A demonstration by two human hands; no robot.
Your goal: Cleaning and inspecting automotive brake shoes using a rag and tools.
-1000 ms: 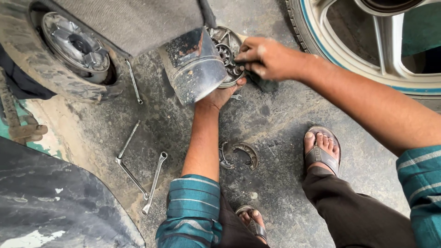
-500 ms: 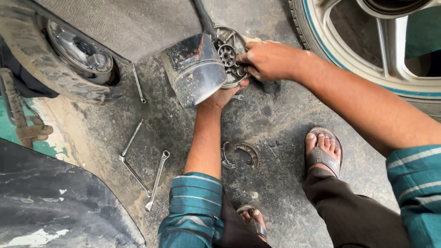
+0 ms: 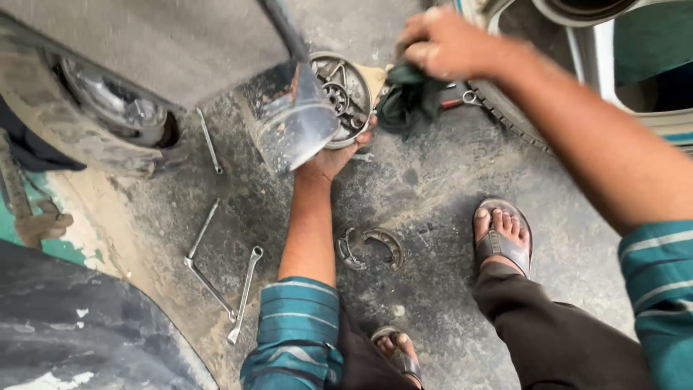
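Brake plate [image 3: 341,97] face up in left hand [image 3: 333,160], rag [image 3: 406,101] dangling from right hand [image 3: 440,45]

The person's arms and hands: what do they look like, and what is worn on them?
Both hands, left and right, are bare, without gloves. The forearms are bare too. Each arm wears a teal sleeve with thin lighter stripes, left sleeve and right sleeve, pushed up near the elbow. No watch or ring shows.

Teal striped sleeves, dark trousers, sandals

The left sleeve [image 3: 296,328] and right sleeve [image 3: 660,289] are teal with paler stripes, both forearms bare; dark brown trousers [image 3: 556,339] reach 2 grey strapped sandals [image 3: 503,245], toes showing.
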